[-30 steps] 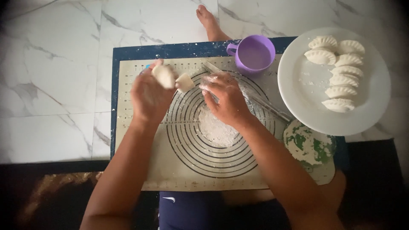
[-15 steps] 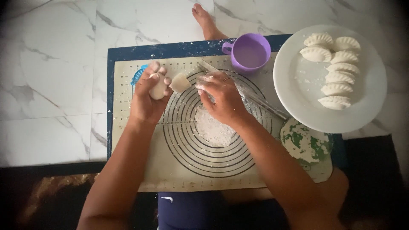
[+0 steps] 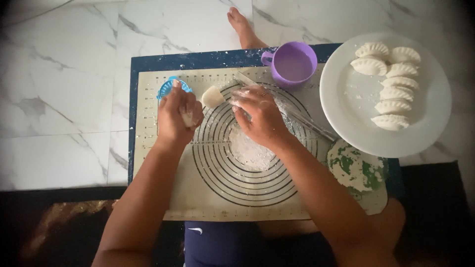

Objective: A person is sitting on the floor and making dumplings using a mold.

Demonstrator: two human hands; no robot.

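My left hand (image 3: 177, 116) is closed around a small lump of white dough (image 3: 188, 118) above the left part of the pastry mat (image 3: 163, 202). A second small piece of dough (image 3: 213, 96) lies on the mat between my hands. My right hand (image 3: 257, 114), dusted with flour, rests fingers-down on the mat just right of that piece, near a rolling pin (image 3: 302, 123). A blue round dumpling mould (image 3: 170, 86) lies just beyond my left hand. A patch of flour (image 3: 250, 151) sits in the middle of the mat's rings.
A purple mug (image 3: 292, 64) stands at the mat's far edge. A white plate (image 3: 346, 106) on the right holds several folded dumplings (image 3: 388, 84). A green-patterned bowl lid (image 3: 356, 168) lies at the near right. A bare foot (image 3: 242, 27) rests on the marble floor.
My left hand has closed tighter on its dough lump and dropped a little toward the mat. My right hand has stayed beside the loose dough piece.
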